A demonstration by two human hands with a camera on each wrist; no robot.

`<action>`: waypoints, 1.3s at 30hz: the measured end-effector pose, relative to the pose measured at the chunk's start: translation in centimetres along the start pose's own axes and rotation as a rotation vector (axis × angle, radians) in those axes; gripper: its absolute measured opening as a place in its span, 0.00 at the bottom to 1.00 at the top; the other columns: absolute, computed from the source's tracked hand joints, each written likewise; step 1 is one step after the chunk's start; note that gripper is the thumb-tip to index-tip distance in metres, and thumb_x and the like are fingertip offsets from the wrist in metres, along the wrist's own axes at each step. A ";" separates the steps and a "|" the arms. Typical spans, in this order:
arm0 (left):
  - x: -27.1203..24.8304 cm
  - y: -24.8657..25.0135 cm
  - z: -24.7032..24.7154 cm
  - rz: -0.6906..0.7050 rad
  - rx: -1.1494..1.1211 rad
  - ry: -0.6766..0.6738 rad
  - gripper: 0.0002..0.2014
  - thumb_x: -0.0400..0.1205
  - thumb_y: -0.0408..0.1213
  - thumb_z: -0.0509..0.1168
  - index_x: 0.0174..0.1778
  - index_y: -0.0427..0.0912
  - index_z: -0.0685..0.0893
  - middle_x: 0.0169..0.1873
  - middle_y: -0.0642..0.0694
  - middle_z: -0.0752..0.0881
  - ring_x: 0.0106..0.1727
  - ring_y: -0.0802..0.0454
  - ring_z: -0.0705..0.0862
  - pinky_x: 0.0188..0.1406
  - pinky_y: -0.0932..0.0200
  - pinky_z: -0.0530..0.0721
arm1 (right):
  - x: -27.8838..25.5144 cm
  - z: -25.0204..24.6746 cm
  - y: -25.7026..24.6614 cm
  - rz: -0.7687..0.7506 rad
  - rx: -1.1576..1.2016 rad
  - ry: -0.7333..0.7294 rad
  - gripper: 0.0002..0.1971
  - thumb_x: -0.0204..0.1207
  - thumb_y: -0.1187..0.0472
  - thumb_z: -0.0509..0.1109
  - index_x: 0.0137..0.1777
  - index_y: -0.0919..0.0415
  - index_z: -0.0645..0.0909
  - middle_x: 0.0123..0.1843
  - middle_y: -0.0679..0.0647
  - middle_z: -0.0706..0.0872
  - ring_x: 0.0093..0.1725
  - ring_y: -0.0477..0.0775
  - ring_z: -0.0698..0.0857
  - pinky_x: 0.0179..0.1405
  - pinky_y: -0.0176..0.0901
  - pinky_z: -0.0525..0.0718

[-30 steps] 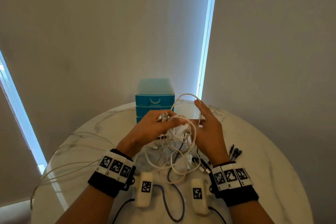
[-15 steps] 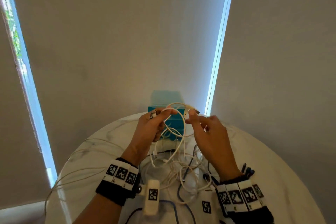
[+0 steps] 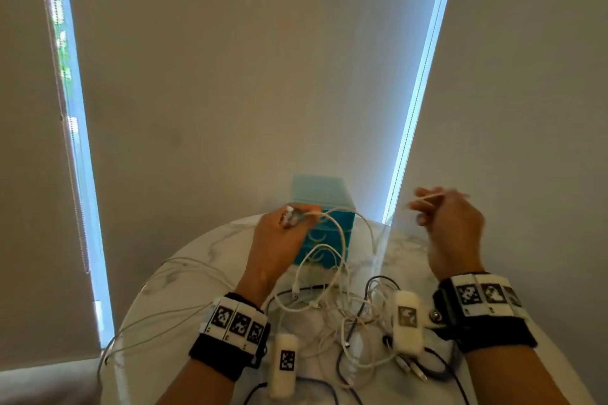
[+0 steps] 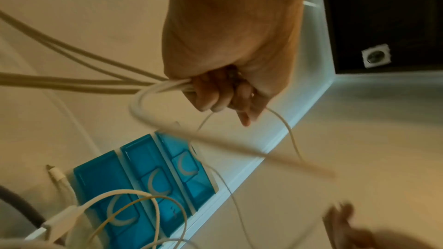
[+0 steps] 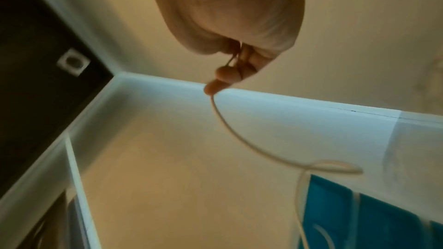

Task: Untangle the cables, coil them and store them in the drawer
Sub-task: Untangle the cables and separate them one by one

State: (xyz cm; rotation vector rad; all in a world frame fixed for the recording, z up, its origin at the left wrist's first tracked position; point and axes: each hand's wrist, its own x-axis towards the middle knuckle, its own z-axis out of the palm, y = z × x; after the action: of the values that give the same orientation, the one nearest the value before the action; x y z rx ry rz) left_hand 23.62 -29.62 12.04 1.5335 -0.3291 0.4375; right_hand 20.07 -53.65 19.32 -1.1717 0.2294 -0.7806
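Observation:
A tangle of white and dark cables [image 3: 332, 309] lies on the round marble table [image 3: 204, 256] between my wrists. My left hand [image 3: 289, 217] is raised in front of the blue drawer unit [image 3: 332, 230] and grips a bunch of white cable ends [image 4: 165, 86] in its curled fingers. My right hand [image 3: 441, 207] is lifted up to the right and pinches one thin white cable [image 5: 230, 126], which is blurred. That cable hangs down in a loop toward the drawers. All three blue drawers [image 4: 148, 179] look closed.
Thin wires [image 3: 158, 316] trail off the table's left edge. Small white tagged devices [image 3: 283, 362] hang from my wrists over the table's front part. Grey blinds and bright window strips stand right behind the table.
My hands have pulled apart: the right one swung up and to the right with a thin cable, the left one stayed by the drawers holding its bunch. The camera tilted upward.

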 end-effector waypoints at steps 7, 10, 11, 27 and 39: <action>1.4 -0.6 -2.9 -0.136 -0.173 0.295 0.13 0.89 0.48 0.72 0.47 0.41 0.93 0.22 0.57 0.73 0.26 0.56 0.69 0.33 0.53 0.69 | -0.1 0.6 -2.4 -0.150 0.497 0.445 0.10 0.97 0.59 0.55 0.55 0.58 0.75 0.50 0.50 0.85 0.44 0.44 0.89 0.52 0.38 0.93; 1.4 -0.4 -3.2 -0.135 -0.176 0.324 0.10 0.88 0.45 0.73 0.44 0.45 0.90 0.26 0.54 0.78 0.29 0.54 0.72 0.36 0.51 0.72 | -0.6 9.5 -2.7 -0.013 0.335 0.092 0.13 0.94 0.67 0.59 0.45 0.55 0.73 0.49 0.53 0.85 0.39 0.39 0.87 0.44 0.32 0.86; 1.4 -0.5 -3.5 -0.135 -0.167 0.363 0.05 0.87 0.43 0.75 0.47 0.47 0.90 0.32 0.53 0.83 0.33 0.54 0.77 0.39 0.51 0.77 | -1.3 13.0 -2.7 0.089 0.207 -0.214 0.12 0.91 0.70 0.62 0.46 0.57 0.76 0.53 0.58 0.86 0.40 0.41 0.88 0.45 0.33 0.89; 1.3 -0.8 -2.9 -0.113 0.119 0.307 0.05 0.82 0.39 0.74 0.50 0.49 0.85 0.40 0.53 0.88 0.43 0.50 0.84 0.50 0.45 0.85 | -5.3 0.8 6.0 0.215 -0.295 -0.718 0.13 0.94 0.65 0.63 0.66 0.62 0.90 0.55 0.64 0.96 0.50 0.61 0.95 0.46 0.44 0.94; -0.1 0.0 -0.1 -0.202 0.093 -0.045 0.26 0.94 0.60 0.54 0.40 0.44 0.78 0.28 0.52 0.76 0.22 0.63 0.71 0.21 0.73 0.71 | -4.6 -3.2 7.6 0.092 -0.537 -0.656 0.08 0.90 0.59 0.72 0.59 0.56 0.93 0.51 0.51 0.97 0.57 0.54 0.95 0.52 0.45 0.94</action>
State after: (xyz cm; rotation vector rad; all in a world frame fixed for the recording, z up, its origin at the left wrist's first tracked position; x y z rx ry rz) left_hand 23.52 -29.52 11.98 1.6506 -0.1881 0.2632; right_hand 18.30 -51.77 10.21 -1.8454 -0.0642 -0.2172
